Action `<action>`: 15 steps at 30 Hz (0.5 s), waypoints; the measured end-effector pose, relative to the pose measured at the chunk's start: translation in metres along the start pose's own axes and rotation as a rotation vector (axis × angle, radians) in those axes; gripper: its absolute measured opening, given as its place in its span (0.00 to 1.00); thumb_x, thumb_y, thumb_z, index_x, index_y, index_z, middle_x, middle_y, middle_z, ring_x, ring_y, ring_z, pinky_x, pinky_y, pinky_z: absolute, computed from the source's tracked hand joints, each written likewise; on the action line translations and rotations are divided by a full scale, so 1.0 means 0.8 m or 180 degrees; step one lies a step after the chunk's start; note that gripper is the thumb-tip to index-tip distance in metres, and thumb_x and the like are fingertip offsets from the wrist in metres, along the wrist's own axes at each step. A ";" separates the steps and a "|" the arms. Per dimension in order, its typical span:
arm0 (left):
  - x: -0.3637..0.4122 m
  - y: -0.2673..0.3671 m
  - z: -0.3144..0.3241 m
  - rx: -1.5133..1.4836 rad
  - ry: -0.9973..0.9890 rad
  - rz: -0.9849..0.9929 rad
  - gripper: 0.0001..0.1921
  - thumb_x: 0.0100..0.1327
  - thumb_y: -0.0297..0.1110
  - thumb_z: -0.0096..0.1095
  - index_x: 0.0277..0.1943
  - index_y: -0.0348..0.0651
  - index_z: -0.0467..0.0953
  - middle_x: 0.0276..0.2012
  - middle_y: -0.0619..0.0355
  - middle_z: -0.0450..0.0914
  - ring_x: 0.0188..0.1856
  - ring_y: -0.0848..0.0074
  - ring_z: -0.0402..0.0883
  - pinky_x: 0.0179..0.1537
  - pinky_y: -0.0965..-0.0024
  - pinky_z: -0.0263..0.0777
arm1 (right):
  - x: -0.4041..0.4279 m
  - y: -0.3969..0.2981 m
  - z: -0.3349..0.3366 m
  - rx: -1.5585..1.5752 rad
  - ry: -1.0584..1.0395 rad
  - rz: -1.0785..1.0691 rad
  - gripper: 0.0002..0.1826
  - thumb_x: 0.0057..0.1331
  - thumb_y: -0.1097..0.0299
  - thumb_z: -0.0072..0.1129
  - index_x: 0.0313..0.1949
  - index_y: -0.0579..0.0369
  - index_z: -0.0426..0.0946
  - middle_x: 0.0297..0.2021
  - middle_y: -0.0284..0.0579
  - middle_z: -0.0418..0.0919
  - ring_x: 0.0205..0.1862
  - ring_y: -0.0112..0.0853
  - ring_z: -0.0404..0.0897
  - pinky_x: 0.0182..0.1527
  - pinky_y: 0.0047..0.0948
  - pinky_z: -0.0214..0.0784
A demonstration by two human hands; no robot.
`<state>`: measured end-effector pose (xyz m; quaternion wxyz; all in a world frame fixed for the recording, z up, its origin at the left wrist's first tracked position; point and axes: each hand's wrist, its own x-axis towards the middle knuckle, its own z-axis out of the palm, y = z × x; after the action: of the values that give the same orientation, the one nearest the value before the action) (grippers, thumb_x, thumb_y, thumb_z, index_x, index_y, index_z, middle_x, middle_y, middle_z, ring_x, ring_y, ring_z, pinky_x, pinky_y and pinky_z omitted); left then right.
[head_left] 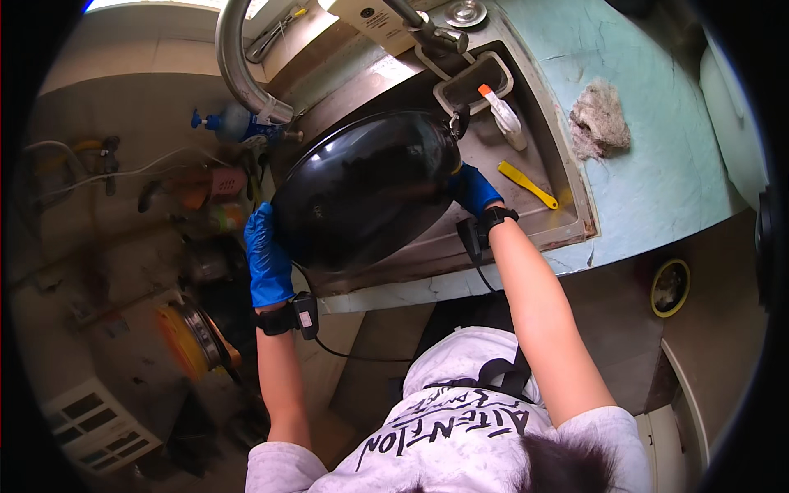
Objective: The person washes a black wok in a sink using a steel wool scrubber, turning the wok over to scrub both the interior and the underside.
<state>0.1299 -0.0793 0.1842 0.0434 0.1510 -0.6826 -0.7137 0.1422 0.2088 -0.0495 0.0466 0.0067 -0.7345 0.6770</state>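
Observation:
A large, glossy black wok (370,191) is tilted over the metal sink (536,179), with its dark rounded side facing me. My left hand (269,256), in a blue glove, grips its left edge. At its right end my right hand (478,188), gloved in blue too, holds the wok; the fingertips are hidden behind it. A metal loop (456,123) shows at the wok's upper right. In the sink, to the right, lie a yellow scraper-like tool (527,183) and a white bottle (504,120) with an orange tip.
A curved metal faucet (231,61) arches above the sink's left side, near a blue pump bottle (237,123). A strainer basket (471,83) hangs inside the sink's far corner. On the pale green counter (647,191) lies a crumpled grey rag (601,120). A metal lid (465,12) rests behind the sink.

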 end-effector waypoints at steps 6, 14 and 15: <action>0.030 0.016 0.016 0.0018 -0.0285 -0.0415 0.15 0.65 0.38 0.56 0.50 0.40 0.76 0.47 0.58 0.79 0.47 0.76 0.77 0.53 0.72 0.69 | 0.008 0.046 0.006 -0.1888 -0.1559 -0.0487 0.12 0.60 0.66 0.57 0.43 0.53 0.75 0.36 0.48 0.80 0.42 0.38 0.79 0.44 0.31 0.69; 0.127 -0.008 -0.016 0.0838 -0.0514 -0.1061 0.22 0.66 0.46 0.53 0.52 0.33 0.74 0.46 0.58 0.79 0.44 0.77 0.76 0.49 0.74 0.69 | -0.010 0.058 0.016 0.1127 -0.1644 0.1296 0.14 0.64 0.63 0.47 0.48 0.50 0.73 0.44 0.41 0.78 0.43 0.33 0.76 0.48 0.32 0.66; 0.133 -0.011 -0.012 0.0830 -0.0517 -0.1070 0.22 0.66 0.46 0.53 0.52 0.33 0.74 0.46 0.58 0.79 0.44 0.77 0.76 0.49 0.74 0.69 | -0.010 0.064 0.015 0.3254 -0.1326 0.2419 0.16 0.66 0.61 0.45 0.50 0.51 0.72 0.45 0.41 0.78 0.44 0.35 0.76 0.49 0.36 0.67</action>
<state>0.0323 -0.1166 0.1589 -0.1512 0.2090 -0.7356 -0.6264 0.1461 0.2006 -0.1022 -0.3468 -0.1006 -0.2663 0.8937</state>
